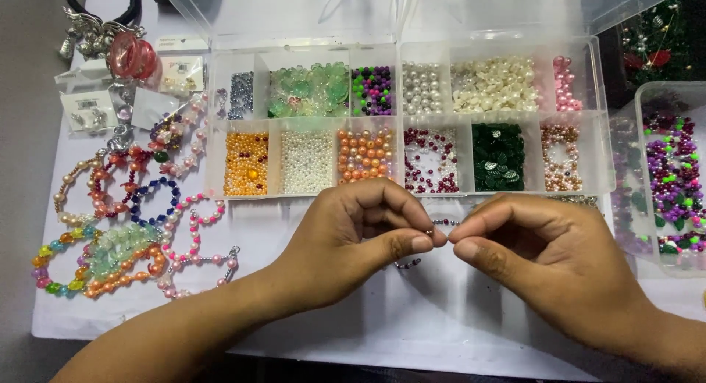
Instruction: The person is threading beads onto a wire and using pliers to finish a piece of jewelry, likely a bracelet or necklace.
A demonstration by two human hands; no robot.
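Observation:
My left hand (360,232) and my right hand (540,254) meet fingertip to fingertip over a white sheet (412,317). Between them they pinch a short string of small dark beads (441,222), part of which loops below my left thumb. Both hands have their fingers curled shut on it. Just behind the hands stands a clear divided bead box (408,44) with compartments of orange, white, green, purple, pearl, maroon and dark green beads.
Several finished bead bracelets (121,228) lie at the left on the sheet, with earring cards (88,111) and a keychain bunch (121,48) behind them. A second clear container of purple and green beads (673,173) sits at the right edge.

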